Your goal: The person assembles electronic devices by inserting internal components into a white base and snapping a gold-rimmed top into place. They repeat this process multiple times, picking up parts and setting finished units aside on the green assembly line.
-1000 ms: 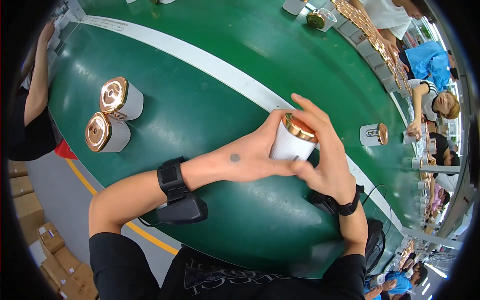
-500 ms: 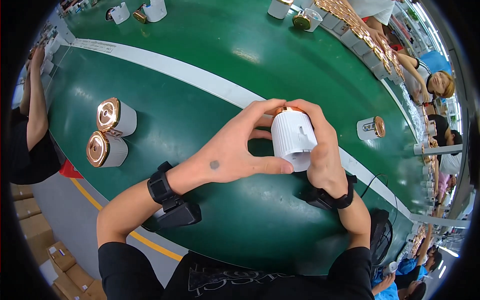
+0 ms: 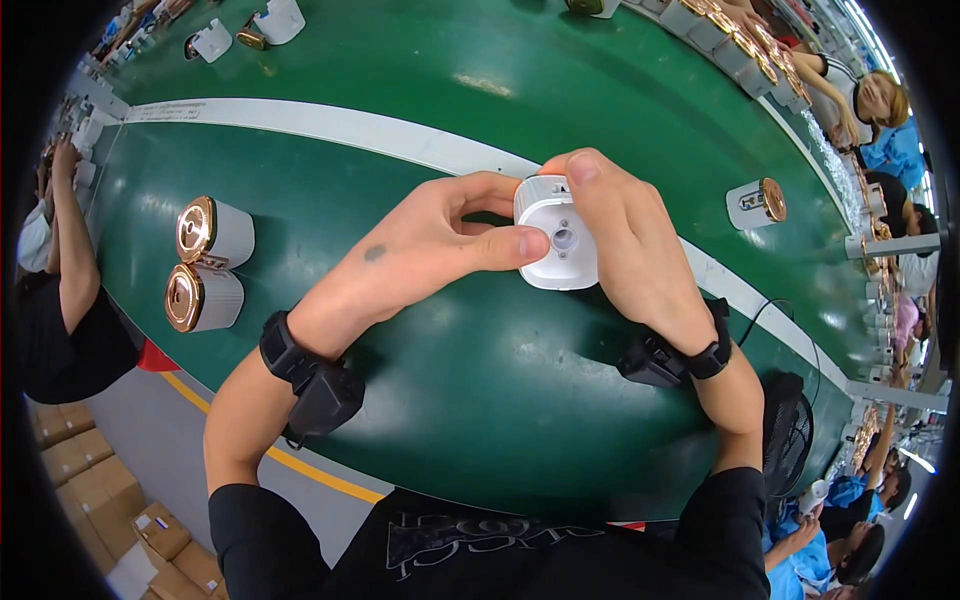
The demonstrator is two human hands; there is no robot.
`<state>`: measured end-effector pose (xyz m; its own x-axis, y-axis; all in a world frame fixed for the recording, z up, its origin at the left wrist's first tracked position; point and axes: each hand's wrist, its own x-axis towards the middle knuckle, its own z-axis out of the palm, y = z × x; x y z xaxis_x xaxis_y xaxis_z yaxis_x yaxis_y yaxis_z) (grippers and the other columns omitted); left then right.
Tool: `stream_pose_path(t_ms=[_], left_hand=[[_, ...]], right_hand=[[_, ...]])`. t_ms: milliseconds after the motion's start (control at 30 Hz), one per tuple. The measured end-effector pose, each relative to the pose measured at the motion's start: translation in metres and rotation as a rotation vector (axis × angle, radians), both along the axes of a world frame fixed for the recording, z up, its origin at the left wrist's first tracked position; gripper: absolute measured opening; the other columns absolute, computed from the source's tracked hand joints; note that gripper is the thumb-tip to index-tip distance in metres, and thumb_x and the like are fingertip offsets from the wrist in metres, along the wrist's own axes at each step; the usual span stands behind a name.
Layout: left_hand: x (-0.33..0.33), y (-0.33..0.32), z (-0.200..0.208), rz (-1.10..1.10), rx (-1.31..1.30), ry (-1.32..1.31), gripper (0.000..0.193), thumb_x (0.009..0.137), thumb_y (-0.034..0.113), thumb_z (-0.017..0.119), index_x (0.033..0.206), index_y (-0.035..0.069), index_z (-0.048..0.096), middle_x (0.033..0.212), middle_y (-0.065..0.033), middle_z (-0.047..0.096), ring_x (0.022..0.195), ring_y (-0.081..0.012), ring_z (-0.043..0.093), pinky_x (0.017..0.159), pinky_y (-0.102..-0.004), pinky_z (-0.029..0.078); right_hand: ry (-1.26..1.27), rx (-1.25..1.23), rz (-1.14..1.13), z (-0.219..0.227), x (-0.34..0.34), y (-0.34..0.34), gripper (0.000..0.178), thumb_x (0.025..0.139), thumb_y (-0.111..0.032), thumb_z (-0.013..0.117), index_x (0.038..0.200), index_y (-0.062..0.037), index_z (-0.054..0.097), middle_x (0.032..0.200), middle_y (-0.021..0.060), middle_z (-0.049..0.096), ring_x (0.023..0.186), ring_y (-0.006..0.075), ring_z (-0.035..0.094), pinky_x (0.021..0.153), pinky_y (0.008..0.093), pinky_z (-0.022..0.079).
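Between my two hands is a white ribbed plastic housing [image 3: 560,262], tilted so its hollow open end faces me. A round hole shows in the floor of its cavity. My left hand [image 3: 440,235] grips its left side, with the thumb on the rim and the fingers behind. My right hand [image 3: 625,235] wraps the right side, its thumb near the top edge. The housing's far end is hidden. To the left, two similar white housings with shiny copper-coloured ends, an upper one [image 3: 229,235] and a lower one [image 3: 220,300], lie side by side on the green table [image 3: 480,400].
A pale strip [image 3: 330,120] curves across the green surface. Beyond it at right lies another white housing with a copper end [image 3: 755,204]. A black mesh basket [image 3: 787,430] stands at the right edge. Co-workers sit along both sides; cardboard boxes [image 3: 110,490] are on the floor at left.
My hands have turned the housing so its open end, earlier pointing down, now faces me and its inside shows. The copper end has gone out of sight. My right thumb has moved to its top edge.
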<state>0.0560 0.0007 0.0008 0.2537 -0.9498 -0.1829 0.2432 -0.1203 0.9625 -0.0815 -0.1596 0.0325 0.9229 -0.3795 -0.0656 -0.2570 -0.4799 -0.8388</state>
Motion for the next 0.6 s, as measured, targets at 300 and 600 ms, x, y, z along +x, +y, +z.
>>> stream_pose_path(t_ms=[300, 600], left_hand=[[-0.003, 0.004, 0.001, -0.054, -0.033, 0.076, 0.079, 0.092, 0.046, 0.077, 0.143, -0.007, 0.048, 0.131, -0.0162, 0.063, 0.118, -0.0234, 0.064, 0.106, -0.0360, 0.050], [-0.017, -0.010, -0.003, -0.047, -0.058, 0.548, 0.066, 0.101, 0.034, 0.068, 0.148, -0.001, 0.038, 0.139, -0.0150, 0.057, 0.121, -0.0236, 0.063, 0.102, -0.0392, 0.055]], right_hand=[[-0.178, -0.015, 0.011, -0.006, 0.001, 0.000, 0.056, 0.108, -0.045, 0.043, 0.104, 0.0066, 0.064, 0.080, 0.0194, 0.067, 0.073, 0.0326, 0.064, 0.068, 0.0394, 0.048], [-0.372, -0.627, 0.041, 0.001, -0.014, 0.011, 0.045, 0.097, -0.036, 0.064, 0.123, 0.0005, 0.062, 0.119, 0.0212, 0.066, 0.084, 0.0372, 0.069, 0.077, 0.0413, 0.055]])
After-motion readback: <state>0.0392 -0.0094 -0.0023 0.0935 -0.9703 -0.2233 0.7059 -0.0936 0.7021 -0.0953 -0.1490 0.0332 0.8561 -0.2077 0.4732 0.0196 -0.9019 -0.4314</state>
